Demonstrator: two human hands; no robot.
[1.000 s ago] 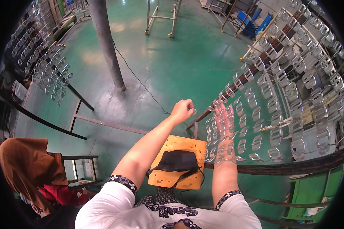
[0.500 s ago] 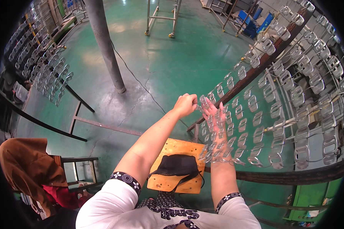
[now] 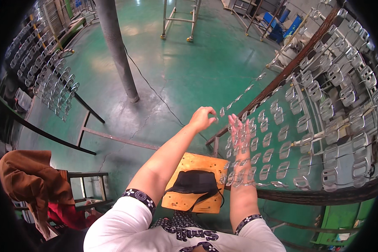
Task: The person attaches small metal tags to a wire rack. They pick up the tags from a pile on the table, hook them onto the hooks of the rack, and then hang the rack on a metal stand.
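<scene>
My left hand has its fingers curled into a pinch just left of the hanging strands of metal buckles. Whatever sits between its fingertips is too small to make out. A thin row of buckles slants up and away to the right, close to those fingertips. Behind the nearest strands, my right hand is open with its fingers stretched out and upward. Buckles partly cover that palm and forearm, and I cannot tell whether they touch the skin.
A dark bar and a curved lower rail frame the buckles. Before me, a yellow board bears a black bag. Brown cloth hangs at left, below another buckle rack. A grey post stands ahead.
The near row of buckles has swung away from the other strands, up and to the right. My right hand has shifted slightly right and down; my left hand has barely moved.
</scene>
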